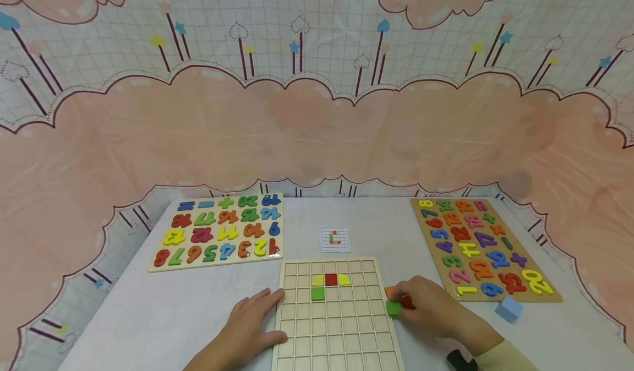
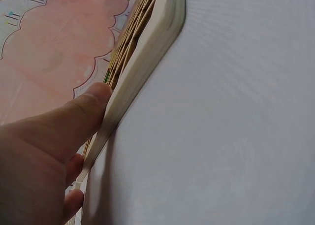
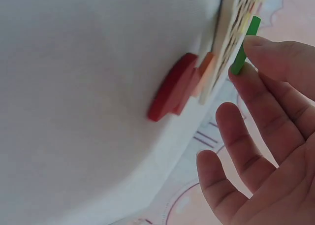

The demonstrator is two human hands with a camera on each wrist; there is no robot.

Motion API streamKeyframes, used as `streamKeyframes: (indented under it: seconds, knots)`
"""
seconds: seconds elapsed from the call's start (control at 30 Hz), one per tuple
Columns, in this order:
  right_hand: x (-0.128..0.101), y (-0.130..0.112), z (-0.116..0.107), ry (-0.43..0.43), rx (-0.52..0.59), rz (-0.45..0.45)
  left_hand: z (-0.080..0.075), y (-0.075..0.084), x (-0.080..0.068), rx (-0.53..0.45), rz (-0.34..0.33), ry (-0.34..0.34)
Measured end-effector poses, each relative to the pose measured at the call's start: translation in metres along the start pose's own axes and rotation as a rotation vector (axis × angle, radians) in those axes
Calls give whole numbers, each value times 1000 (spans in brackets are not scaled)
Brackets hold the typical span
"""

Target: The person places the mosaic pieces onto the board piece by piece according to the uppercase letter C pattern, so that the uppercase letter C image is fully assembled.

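Note:
A wooden grid board (image 1: 337, 327) lies on the table, with yellow quarter-round tiles (image 1: 344, 279) on either side of a red square tile (image 1: 331, 279) and a green square tile (image 1: 317, 293) below the left one. My left hand (image 1: 247, 327) touches the board's left edge with spread fingers; its thumb presses the rim in the left wrist view. To the right of the board, my right hand (image 1: 428, 307) pinches a green tile (image 3: 246, 45) between thumb and forefinger. Under that hand, red tiles (image 3: 174, 89) and an orange tile (image 3: 204, 72) lie on the table.
A small pattern card (image 1: 334, 240) lies beyond the board. Number puzzle boards stand at the back left (image 1: 218, 233) and right (image 1: 475, 250). A light blue block (image 1: 508, 309) sits near the right one. A patterned cloth (image 1: 317, 129) hangs behind the table.

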State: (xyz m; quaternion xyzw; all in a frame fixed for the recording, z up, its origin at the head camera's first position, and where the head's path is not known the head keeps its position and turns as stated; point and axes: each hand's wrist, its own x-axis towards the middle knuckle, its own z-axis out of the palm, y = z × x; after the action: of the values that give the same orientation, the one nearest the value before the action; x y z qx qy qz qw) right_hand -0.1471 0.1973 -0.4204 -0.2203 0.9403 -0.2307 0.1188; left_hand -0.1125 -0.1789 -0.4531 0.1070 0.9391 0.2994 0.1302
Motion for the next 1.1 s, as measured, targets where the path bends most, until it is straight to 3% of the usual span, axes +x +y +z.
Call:
streamKeyframes:
  seconds: [0.7, 1.1]
  knots:
    - [32, -51, 13, 32, 20, -157, 0, 0, 1, 3, -8, -1]
    - [50, -76, 25, 43, -4, -185, 0, -1, 2, -1, -17, -1]
